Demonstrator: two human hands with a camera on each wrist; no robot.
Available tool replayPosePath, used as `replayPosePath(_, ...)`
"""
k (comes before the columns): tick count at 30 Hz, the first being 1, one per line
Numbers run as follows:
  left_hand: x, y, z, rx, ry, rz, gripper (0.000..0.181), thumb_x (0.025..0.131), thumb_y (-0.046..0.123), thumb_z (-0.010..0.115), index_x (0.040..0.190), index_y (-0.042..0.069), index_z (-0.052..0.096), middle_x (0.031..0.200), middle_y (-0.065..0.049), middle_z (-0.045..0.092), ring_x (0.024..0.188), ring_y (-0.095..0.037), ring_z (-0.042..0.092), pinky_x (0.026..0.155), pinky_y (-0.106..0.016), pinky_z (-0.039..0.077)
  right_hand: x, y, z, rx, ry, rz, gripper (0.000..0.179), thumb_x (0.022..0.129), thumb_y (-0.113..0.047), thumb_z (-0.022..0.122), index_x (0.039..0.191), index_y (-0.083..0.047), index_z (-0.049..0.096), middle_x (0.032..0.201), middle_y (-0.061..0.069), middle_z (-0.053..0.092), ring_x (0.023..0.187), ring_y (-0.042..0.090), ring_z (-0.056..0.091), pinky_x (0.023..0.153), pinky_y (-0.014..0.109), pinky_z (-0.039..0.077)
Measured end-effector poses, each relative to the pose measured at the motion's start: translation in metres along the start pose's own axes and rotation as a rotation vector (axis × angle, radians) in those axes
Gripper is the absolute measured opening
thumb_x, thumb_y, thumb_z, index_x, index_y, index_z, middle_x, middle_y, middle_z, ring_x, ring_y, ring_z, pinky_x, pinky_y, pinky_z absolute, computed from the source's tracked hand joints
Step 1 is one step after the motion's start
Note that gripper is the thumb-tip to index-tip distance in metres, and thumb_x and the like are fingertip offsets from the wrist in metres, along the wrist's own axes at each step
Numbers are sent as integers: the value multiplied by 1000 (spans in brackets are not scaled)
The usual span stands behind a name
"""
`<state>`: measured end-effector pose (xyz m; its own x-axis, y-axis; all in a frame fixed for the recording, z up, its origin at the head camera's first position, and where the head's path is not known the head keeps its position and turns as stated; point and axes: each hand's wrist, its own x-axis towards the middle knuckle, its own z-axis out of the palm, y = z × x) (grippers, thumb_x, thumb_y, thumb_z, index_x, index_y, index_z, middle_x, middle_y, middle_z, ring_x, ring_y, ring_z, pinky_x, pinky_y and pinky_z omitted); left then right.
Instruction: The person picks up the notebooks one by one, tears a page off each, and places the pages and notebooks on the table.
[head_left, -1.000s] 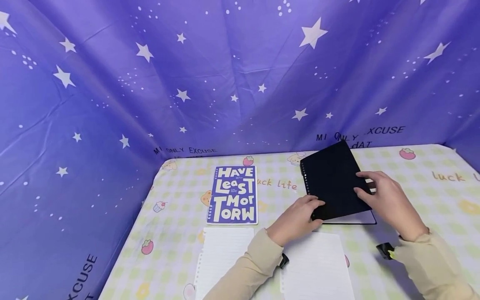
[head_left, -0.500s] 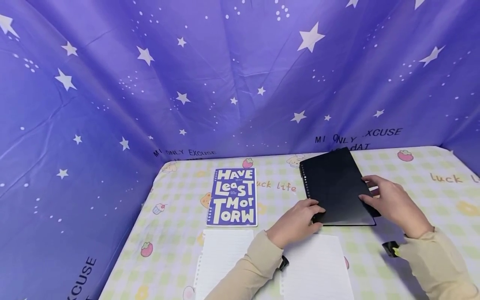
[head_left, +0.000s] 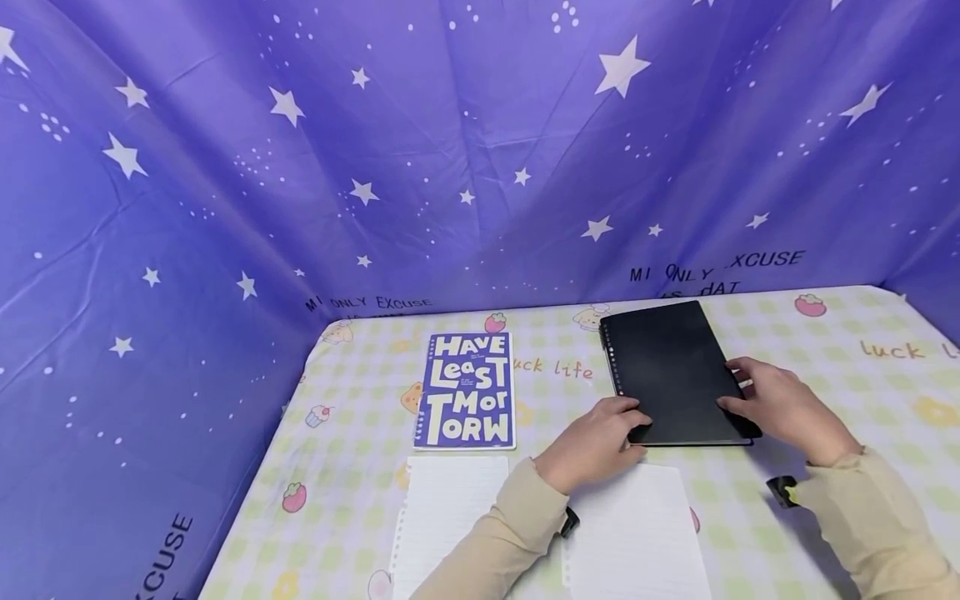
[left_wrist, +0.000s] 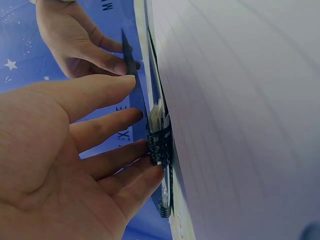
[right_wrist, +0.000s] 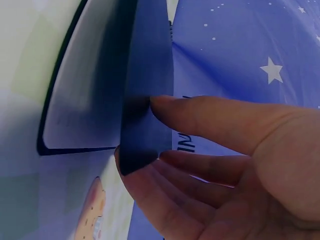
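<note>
A black loose-leaf notebook (head_left: 671, 367) lies on the table with its ring binding along its left side. My right hand (head_left: 791, 412) pinches the free right edge of its black front cover (right_wrist: 145, 125), thumb on top and fingers beneath. That cover is still lifted off the white pages (right_wrist: 85, 100) in the right wrist view. At the lower left corner, my left hand (head_left: 596, 446) rests with extended fingers against the binding edge. Its fingertips touch the cover beside the dark rings (left_wrist: 161, 142) in the left wrist view.
A purple-blue notebook (head_left: 467, 392) with big white letters lies left of the black one. Nearer me are two white lined, punched sheets (head_left: 450, 500); my left forearm crosses over them. A starry purple curtain (head_left: 465, 125) stands behind the checked tablecloth (head_left: 337, 492).
The black cover has swung down over the white pages, its far corner dropping nearer the table. My right hand has moved slightly right and down with it; my left hand stays put.
</note>
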<state>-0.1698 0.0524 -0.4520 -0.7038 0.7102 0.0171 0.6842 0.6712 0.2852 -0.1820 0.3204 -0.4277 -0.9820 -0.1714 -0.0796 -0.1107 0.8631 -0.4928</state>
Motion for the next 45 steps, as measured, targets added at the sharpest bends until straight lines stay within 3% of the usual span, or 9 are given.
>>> replayPosePath(9, 1, 1, -1, 39, -5, 19, 36, 99, 31, 61, 132, 18, 64, 148, 0, 51, 142, -11, 39, 115, -15, 29, 5, 8, 7, -12, -11, -24, 57, 85, -11, 72, 123, 24, 47, 101, 36, 63, 92, 47, 64, 74, 53, 54)
replayPosePath(26, -1, -4, -1, -33, 7, 17, 32, 100, 26, 59, 131, 17, 65, 146, -1, 52, 143, -12, 39, 115, -17, 29, 6, 3, 6, -53, -8, -44, 56, 81, -6, 76, 120, 24, 49, 101, 36, 61, 90, 47, 63, 76, 56, 52)
replayPosePath(36, 0, -2, -4, -2, 42, 47, 33, 100, 29, 59, 131, 19, 64, 143, -1, 55, 138, -12, 44, 116, -17, 29, 1, -1, 0, -54, 20, -41, 60, 85, -13, 74, 126, 22, 48, 115, 42, 53, 95, 47, 63, 78, 58, 51)
replayPosePath(45, -1, -1, -9, 26, 58, 70, 32, 101, 30, 59, 130, 20, 65, 138, 2, 57, 133, -10, 48, 113, -16, 32, -3, -11, 0, -30, 49, -51, 58, 88, -17, 73, 129, 17, 49, 123, 38, 49, 98, 47, 62, 78, 56, 53)
